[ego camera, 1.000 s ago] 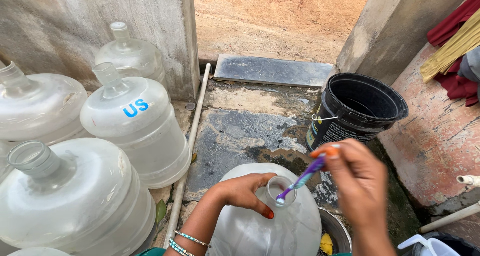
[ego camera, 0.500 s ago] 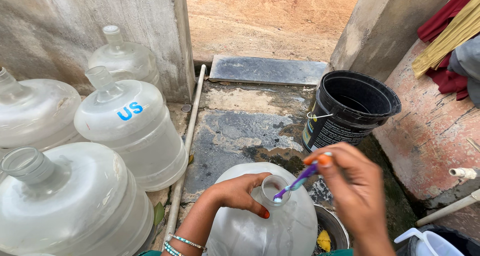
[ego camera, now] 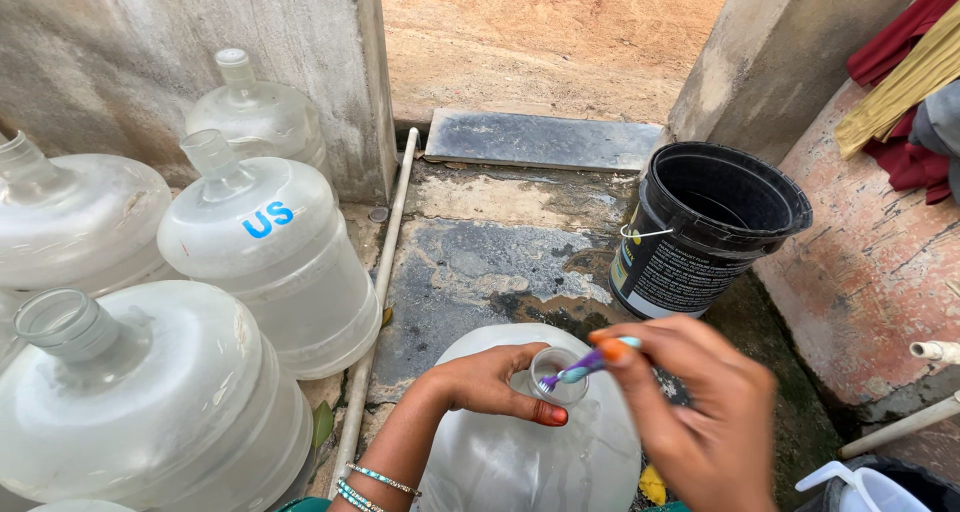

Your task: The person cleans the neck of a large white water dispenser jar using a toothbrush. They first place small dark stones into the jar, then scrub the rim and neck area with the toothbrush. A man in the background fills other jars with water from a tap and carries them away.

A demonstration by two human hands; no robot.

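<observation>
Four water jugs crowd the left against the wall; a black bucket blocks the right; between them, past the white pipe, wet stone floor lies open

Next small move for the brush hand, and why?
Probably sweep the toothbrush around the rim of the jug: its bristles sit at the open mouth's edge, and the left hand grips the neck steady while the right hand holds the handle.
</observation>
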